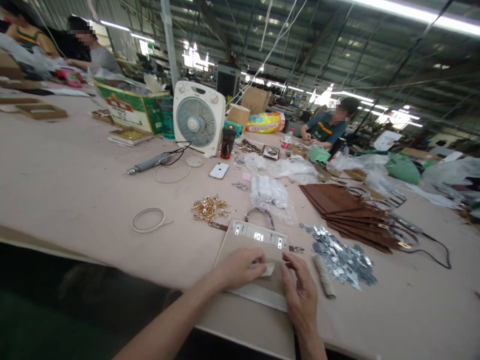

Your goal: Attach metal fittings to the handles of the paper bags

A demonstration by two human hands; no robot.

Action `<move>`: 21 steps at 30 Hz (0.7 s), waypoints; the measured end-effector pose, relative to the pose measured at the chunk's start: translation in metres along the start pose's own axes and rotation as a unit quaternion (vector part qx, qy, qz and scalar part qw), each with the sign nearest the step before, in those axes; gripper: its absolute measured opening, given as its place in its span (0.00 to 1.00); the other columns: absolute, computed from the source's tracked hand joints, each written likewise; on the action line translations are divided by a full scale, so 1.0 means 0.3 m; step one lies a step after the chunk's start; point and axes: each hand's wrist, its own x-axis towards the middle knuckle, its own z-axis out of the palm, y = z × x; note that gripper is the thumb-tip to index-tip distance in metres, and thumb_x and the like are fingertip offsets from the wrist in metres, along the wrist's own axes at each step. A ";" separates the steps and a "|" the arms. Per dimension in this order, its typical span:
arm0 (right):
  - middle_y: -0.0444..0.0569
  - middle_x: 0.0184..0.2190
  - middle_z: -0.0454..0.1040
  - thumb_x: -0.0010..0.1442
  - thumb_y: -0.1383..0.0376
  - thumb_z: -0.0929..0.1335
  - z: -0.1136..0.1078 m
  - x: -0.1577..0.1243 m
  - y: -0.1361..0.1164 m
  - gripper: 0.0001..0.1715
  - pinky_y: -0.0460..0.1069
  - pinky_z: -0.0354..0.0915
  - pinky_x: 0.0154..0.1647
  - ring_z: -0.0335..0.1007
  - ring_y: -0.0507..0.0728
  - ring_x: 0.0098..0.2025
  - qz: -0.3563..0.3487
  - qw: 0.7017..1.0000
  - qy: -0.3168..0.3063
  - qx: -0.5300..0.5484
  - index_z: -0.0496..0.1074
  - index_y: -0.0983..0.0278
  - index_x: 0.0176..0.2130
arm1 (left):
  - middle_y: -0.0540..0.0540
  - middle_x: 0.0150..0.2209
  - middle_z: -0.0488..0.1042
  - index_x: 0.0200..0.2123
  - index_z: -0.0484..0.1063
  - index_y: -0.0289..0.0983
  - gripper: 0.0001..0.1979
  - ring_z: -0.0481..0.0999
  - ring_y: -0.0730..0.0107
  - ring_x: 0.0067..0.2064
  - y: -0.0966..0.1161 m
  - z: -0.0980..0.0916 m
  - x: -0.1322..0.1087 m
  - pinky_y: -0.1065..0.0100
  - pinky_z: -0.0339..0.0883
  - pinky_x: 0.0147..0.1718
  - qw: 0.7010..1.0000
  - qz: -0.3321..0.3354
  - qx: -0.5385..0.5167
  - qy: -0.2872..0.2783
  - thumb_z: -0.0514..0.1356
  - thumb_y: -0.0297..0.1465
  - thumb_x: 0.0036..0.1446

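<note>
A beige bag panel (227, 242) lies flat on the table in front of me. It has a dark curved handle (262, 212) at its far edge, short straps with buckles at the sides and small metal plates (258, 236) along the top. Over its middle, my left hand (242, 267) is closed on a small pale strip (269, 270); whether this is tape or paper I cannot tell. By the panel's right side, my right hand (303, 285) has its fingers apart and bent, with nothing visible in them. The right palm is partly turned away.
Gold metal fittings (210, 207) and a tape roll (148, 220) lie left. Right are thin silver plates (341, 255), a rolled tube (324, 277) and stacked brown bag panels (345, 215). Farther off are a corded electric screwdriver (148, 164), phone (219, 170), fan (198, 120) and co-workers.
</note>
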 end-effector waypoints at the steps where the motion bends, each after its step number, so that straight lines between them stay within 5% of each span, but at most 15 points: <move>1: 0.56 0.55 0.76 0.70 0.59 0.68 -0.004 0.007 -0.001 0.18 0.61 0.71 0.56 0.74 0.64 0.55 -0.008 0.999 -0.032 0.017 0.75 0.59 0.57 | 0.50 0.34 0.78 0.40 0.75 0.39 0.07 0.74 0.68 0.35 0.000 0.000 -0.006 0.71 0.62 0.35 1.000 0.009 0.007 -0.004 0.60 0.35 0.64; 8: 0.53 0.50 0.80 0.69 0.62 0.70 0.010 0.025 -0.004 0.18 0.57 0.74 0.54 0.78 0.62 0.51 -0.050 0.985 -0.155 0.048 0.75 0.56 0.57 | 0.49 0.37 0.80 0.40 0.75 0.41 0.05 0.77 0.66 0.37 0.000 0.002 -0.017 0.70 0.63 0.37 0.999 0.041 0.027 -0.011 0.60 0.34 0.64; 21: 0.50 0.43 0.81 0.71 0.64 0.69 0.014 0.010 -0.009 0.11 0.52 0.74 0.47 0.79 0.59 0.44 -0.040 0.985 -0.164 0.044 0.77 0.57 0.51 | 0.47 0.39 0.82 0.43 0.76 0.40 0.07 0.79 0.64 0.39 -0.008 0.009 -0.015 0.69 0.65 0.38 0.998 0.024 0.050 -0.007 0.59 0.32 0.64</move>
